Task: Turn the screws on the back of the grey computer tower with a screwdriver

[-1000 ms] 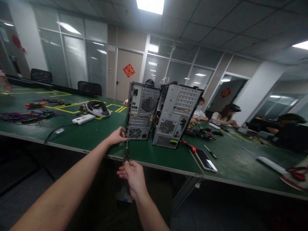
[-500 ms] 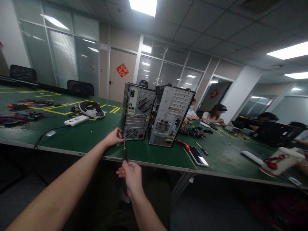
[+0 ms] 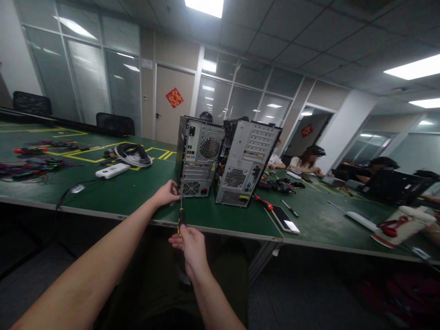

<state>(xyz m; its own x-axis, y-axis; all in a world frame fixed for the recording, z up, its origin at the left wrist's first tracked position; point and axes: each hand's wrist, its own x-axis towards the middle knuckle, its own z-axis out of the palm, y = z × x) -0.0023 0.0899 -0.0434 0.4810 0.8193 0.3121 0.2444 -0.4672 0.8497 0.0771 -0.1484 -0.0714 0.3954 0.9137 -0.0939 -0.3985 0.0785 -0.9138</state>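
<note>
My right hand (image 3: 193, 245) is closed on the black and yellow handle of a screwdriver (image 3: 181, 219). Its shaft points away from me, with the tip at the lower left corner of a computer case (image 3: 198, 172) that stands upright, rear panel towards me. My left hand (image 3: 167, 192) is at that same corner, its fingers pinched together beside the tip; whatever they grip is too small to make out. A second computer case (image 3: 240, 167) stands upright just to the right, also with its rear side facing me.
On the green table (image 3: 144, 206), a white power strip (image 3: 112, 170) and bundles of wires (image 3: 37, 169) lie left. A phone (image 3: 285, 219), a red-handled screwdriver (image 3: 264, 203) and a cloth bag (image 3: 398, 227) lie right. Other people sit along the far right side.
The whole view has shifted slightly. My hands, the screwdriver and the case keep nearly the same places relative to one another.
</note>
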